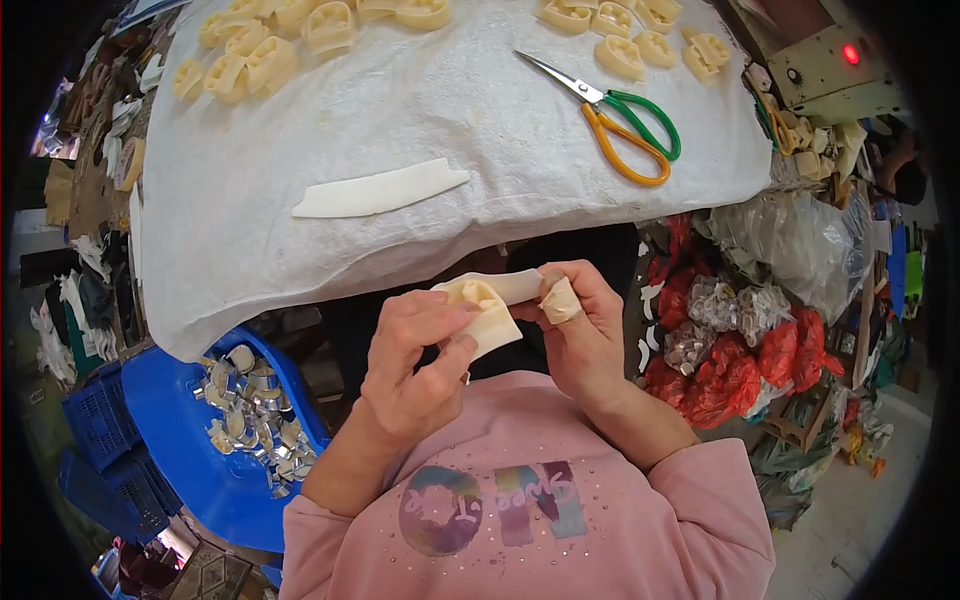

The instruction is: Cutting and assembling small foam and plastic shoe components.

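Note:
Above my lap, just off the table's near edge, my left hand (412, 355) is closed on a cream, hollow moulded piece (492, 328). A pale strip (515, 287) runs from that piece to my right hand (590, 335), whose thumb and fingers pinch its end. A cream wrap (560, 300) covers a digit of the right hand. On the white cloth ahead lies a flat, slightly curved white strip (380, 190). Farther right, a pair of scissors (628, 130) with one green and one orange handle rests with its blades slightly parted.
Several similar cream pieces (330, 28) sit along the table's far side. At lower left a blue tub (160, 420) holds many shiny curved metal parts (262, 405). Red plastic bags (720, 375) fill the right side, below a box with a red light (850, 54).

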Available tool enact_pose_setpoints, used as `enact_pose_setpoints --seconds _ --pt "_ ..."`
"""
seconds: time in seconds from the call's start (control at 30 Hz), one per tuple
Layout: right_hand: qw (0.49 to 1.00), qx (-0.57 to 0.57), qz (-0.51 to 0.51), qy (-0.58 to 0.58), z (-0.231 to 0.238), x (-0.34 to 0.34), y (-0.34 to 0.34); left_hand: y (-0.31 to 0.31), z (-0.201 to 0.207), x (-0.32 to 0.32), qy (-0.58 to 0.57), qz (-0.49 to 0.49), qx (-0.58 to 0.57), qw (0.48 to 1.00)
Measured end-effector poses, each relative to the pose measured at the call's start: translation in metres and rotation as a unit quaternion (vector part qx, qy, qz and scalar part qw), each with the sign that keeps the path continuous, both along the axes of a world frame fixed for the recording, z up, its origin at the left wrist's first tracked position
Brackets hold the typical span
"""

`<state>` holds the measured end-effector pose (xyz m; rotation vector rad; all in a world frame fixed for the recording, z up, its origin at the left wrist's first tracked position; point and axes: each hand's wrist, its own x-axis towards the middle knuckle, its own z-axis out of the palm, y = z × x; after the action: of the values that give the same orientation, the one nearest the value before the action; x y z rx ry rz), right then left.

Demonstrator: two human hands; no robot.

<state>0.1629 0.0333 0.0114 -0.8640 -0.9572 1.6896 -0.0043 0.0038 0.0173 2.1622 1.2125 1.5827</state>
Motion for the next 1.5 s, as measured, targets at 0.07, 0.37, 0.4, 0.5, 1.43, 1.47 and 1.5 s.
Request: enact_pose_setpoints --seconds 0.07,0.37,0.4,0.5,1.43,1.47,1.5 --pt "1.0 0.016 0.001 -0.015 0.003 0.002 0.0 0.001 0.005 0.001 0.03 0.002 -0.005 1.0" --pt "0.99 0.108 0.03 -0.087 0.0 0.007 0.002 0.002 0.011 0.011 0.113 0.04 -0.042 0.992" --pt "0.986 0.115 0.047 -0.111 0.001 0.007 0.002 0.001 0.011 0.012 0.127 0.046 -0.045 0.99" --pt "0.977 0.137 0.05 -0.153 0.001 0.007 0.003 0.0 0.013 0.013 0.152 0.049 -0.056 0.986" --pt "0.928 0.066 0.336 -0.145 -0.005 0.02 0.053 0.005 -0.009 0.012 -0.037 -0.059 -0.083 0.994" --pt "0.939 0.048 0.318 -0.124 -0.009 0.019 0.051 0.005 -0.009 0.011 -0.035 -0.05 -0.096 0.993" --pt "0.939 0.049 0.318 -0.124 -0.009 0.017 0.05 0.005 -0.009 0.01 -0.034 -0.042 -0.11 0.993"
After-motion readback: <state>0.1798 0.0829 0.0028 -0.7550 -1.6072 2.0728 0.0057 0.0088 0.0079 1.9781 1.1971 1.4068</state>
